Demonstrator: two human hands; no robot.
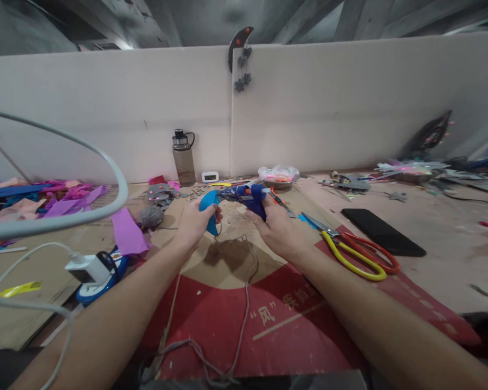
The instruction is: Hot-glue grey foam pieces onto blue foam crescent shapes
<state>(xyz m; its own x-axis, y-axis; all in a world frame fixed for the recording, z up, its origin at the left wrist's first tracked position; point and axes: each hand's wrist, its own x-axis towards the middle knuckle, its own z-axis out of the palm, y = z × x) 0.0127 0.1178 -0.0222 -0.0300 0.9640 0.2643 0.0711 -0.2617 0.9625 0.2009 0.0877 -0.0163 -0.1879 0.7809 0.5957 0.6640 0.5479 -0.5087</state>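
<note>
My left hand (194, 219) pinches a curved blue piece (209, 210), perhaps felt or paper, upright above the table. Wrapped round the handle of a blue hot glue gun (252, 199) is my right hand (275, 222), and the gun's nozzle points left at the blue piece, close to or touching it. A pale glue stick (265, 190) sticks out of the gun's back end. Below both hands lies a red and tan cardboard sheet (211, 319) with a thin grey cord (246, 303) running over it.
Scissors (353, 249) with red and yellow handles and a black phone (382, 232) lie to the right. A bottle (184, 160) stands at the back. At left are a power strip (101, 281), coloured scraps (44, 200) and a white cable loop (120, 197) in the foreground.
</note>
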